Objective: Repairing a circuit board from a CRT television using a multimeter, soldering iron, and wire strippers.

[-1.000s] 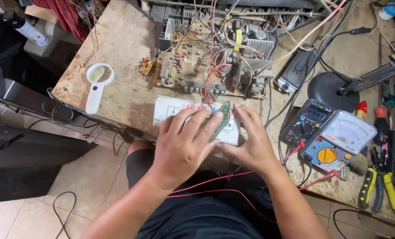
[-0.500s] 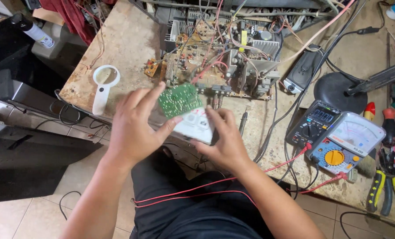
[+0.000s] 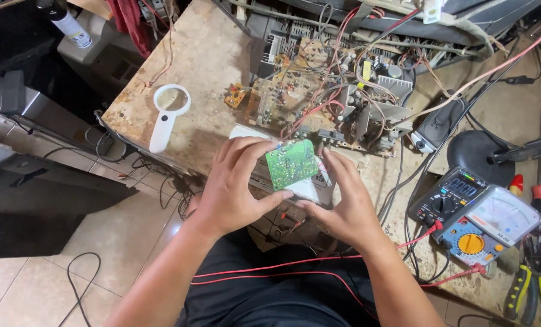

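Nearest the camera, thin red test leads run across the person's dark lap, their near ends lost under the forearms. Just above, both hands meet at the front edge of the worn, stained wooden table. The left hand grips a small green rectangular circuit board between thumb and fingers, tilted up with its solder side toward the camera; the component side is hidden. The right hand is partly closed around the edge of a flat white box-like casing lying under the board (most of it is covered by the hands and board, so its full shape is hard to make out).

To the right sit a black digital multimeter and, touching it, a blue and white analogue meter with an orange dial; yellow-handled pliers are cut off at the frame's edge. To the left lies a white plastic magnifying glass.

Farther back is a large brown circuit chassis tangled with red and grey wires, its far parts too crowded to tell apart. A black round lamp base stands to its right.
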